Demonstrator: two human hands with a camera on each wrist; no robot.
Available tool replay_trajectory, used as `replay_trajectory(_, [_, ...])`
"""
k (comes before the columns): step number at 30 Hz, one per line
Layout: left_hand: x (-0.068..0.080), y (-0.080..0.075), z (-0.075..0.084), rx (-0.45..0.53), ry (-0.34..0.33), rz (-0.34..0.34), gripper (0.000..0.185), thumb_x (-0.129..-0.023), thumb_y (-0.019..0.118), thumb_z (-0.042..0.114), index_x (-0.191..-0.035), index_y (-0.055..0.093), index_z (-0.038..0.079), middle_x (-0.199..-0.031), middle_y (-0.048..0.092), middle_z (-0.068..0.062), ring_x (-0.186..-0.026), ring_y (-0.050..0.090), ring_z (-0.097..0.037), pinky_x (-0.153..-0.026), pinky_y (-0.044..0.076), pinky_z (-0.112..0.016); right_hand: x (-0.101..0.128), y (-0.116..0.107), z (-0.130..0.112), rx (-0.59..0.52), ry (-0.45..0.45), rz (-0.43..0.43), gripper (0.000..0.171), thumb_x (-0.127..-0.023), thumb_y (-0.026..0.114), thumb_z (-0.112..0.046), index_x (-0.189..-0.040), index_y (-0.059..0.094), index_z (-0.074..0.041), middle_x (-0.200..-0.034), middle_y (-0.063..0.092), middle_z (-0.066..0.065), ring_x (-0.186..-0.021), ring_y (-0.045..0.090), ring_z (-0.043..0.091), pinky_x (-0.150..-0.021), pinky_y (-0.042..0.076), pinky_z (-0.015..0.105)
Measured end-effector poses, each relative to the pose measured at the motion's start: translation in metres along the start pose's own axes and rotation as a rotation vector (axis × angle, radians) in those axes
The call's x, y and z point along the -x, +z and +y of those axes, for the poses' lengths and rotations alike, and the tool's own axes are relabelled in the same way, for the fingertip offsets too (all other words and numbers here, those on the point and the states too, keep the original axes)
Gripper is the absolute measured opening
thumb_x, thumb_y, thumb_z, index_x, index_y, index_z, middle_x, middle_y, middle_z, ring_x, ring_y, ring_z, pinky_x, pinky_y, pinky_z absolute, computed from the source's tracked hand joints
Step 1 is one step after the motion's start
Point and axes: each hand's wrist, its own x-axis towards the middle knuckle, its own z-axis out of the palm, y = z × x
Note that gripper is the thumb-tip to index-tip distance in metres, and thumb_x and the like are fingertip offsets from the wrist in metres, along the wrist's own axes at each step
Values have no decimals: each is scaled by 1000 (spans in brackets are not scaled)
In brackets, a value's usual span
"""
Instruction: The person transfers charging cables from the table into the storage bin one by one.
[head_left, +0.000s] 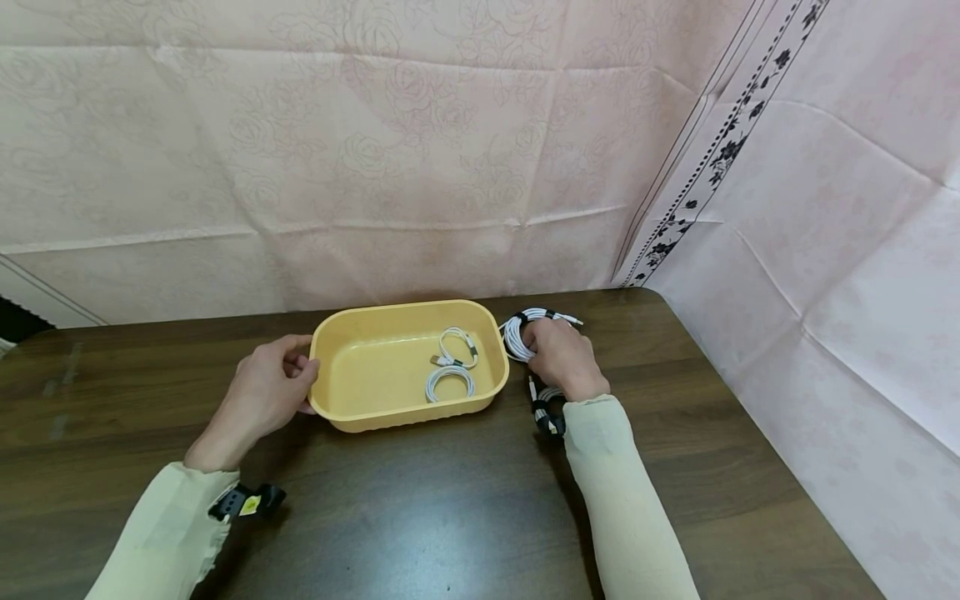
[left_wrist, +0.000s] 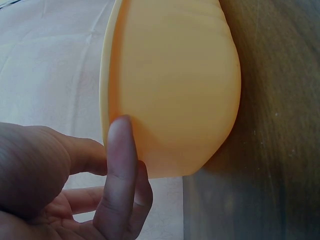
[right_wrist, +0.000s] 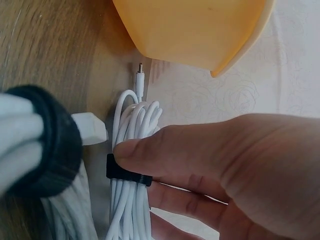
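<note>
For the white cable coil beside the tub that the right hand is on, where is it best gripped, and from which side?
Probably at the black strap binding the white cable coil, since the strands are bunched tight there and should lift as one. Come from above on the side away from the yellow tub, as the right hand does, with its thumb across the strap.

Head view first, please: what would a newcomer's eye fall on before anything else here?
Most likely the yellow tub in the middle of the dark wooden table, with two coiled white cables lying in its right half. Next, the left hand touching the tub's left end, and the right hand gripping a bundled white cable on the table just right of the tub. Pink rose-patterned sheeting hangs behind.
</note>
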Motion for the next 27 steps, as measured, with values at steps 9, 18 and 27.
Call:
replay_trajectory(9, [0, 0, 0, 1, 11, 6, 49, -103, 52, 12, -146, 44, -10, -106, 59, -24, -70, 66, -16, -59, 63, -31, 0, 0, -1, 4, -2, 13, 21, -83, 67, -2, -95, 75, -17, -95, 72, 3, -95, 64, 24, -76, 56, 50])
replay_trajectory(18, [0, 0, -2, -5, 29, 27, 46, -103, 52, 12, -144, 47, -10, -104, 61, -22, -77, 65, -20, -58, 63, -31, 0, 0, 0, -7, -6, 19, 21, -83, 66, 1, -91, 74, -17, -92, 70, 1, -95, 63, 22, -77, 56, 51])
replay_trajectory(27, [0, 0, -2, -4, 23, 26, 47, -103, 52, 12, -144, 47, -9, -105, 61, -22, -77, 65, -20, -58, 63, -31, 1, -2, 0, -10, -10, 33, 20, -84, 67, 0, -94, 74, -17, -94, 71, 1, -92, 65, 22, -75, 57, 50])
